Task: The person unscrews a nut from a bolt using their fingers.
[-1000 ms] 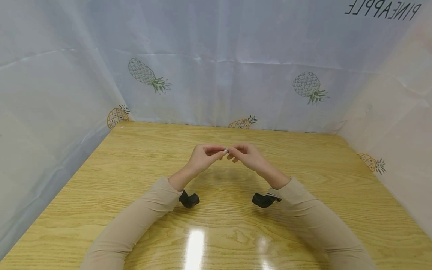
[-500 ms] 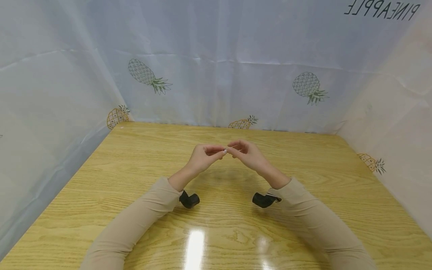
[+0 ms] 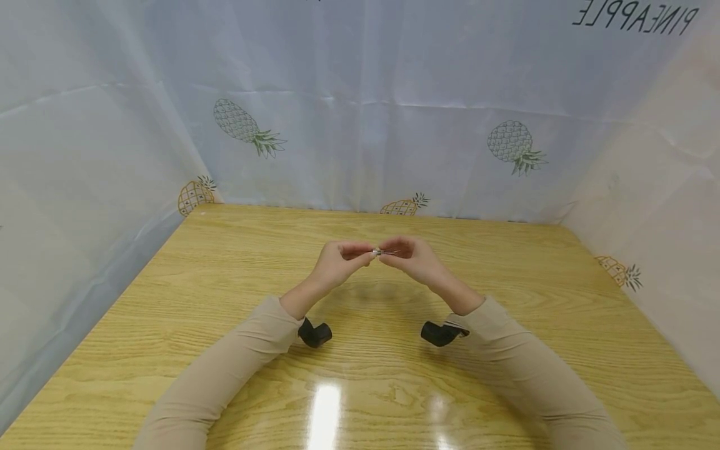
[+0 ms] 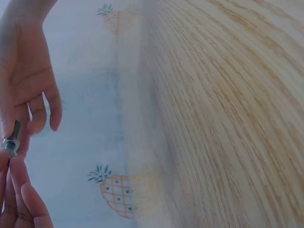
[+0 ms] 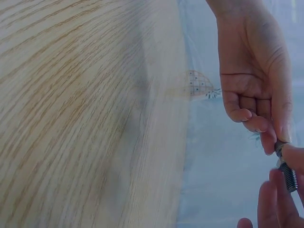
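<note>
A small metal bolt [image 3: 388, 252] is held between both hands above the table [image 3: 371, 350], its threaded shaft [image 5: 290, 179] pointing to the right palm. My left hand [image 3: 335, 263] pinches the head end with thumb and fingertips; in the right wrist view this hand enters from the top. Around the bolt's middle, at a wider shiny nut [image 4: 10, 144], my right hand [image 3: 419, 262] has its thumb and index finger on either side. Fingertips partly hide both the nut and the bolt head.
Two black wrist cameras, left [image 3: 315, 334] and right [image 3: 439, 334], stick out inward below the hands. A pale curtain [image 3: 360, 144] with pineapple prints hangs behind and beside the wood-grain table. Light glares off the table's front.
The right fingers lifted off the bolt's middle, shifted and came back round it, so more of the shaft shows in the right hand. The left hand has kept its place.
</note>
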The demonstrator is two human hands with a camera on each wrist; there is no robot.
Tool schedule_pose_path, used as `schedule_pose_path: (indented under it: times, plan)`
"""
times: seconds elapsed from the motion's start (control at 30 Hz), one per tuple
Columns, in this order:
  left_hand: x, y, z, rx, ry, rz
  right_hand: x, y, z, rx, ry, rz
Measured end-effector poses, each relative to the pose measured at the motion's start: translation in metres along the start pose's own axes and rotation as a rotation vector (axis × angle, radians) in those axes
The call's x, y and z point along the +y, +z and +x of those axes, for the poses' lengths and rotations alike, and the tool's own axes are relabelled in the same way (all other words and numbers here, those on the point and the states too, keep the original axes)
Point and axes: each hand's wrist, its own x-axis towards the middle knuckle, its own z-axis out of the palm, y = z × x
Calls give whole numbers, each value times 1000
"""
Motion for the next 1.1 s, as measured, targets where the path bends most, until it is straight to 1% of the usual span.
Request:
schedule_pose_path:
  times: [0.13, 0.33, 0.43, 0.53, 0.63, 0.7, 0.77, 1.0, 1.03, 1.1]
  plan:
    - [-1, 0, 0, -3, 21, -4, -1, 0, -1, 11, -13, -10]
    - [0, 0, -1, -10, 22, 8, -1, 0, 1, -38, 28, 9]
    - [0, 0, -1, -8, 15, 14, -1, 0, 1, -43, 45, 11]
    - [-1, 0, 0, -3, 20, 8, -1, 0, 1, -26, 15, -6]
    - [-2, 0, 1, 1, 24, -4, 0, 0, 1, -13, -28, 2]
    - [-3, 0, 1, 4, 23, -5, 0, -1, 0, -10, -38, -2]
    - [-3, 0, 1, 4, 16, 3, -1, -1, 1, -14, -27, 0]
    - [-1, 0, 1, 1, -12, 26, -2, -2, 1, -85, 87, 1]
    - [-2, 0, 1, 0, -9, 24, -2, -2, 1, -81, 91, -7]
    - [-2, 0, 1, 2, -5, 19, -3, -2, 1, -67, 70, -18]
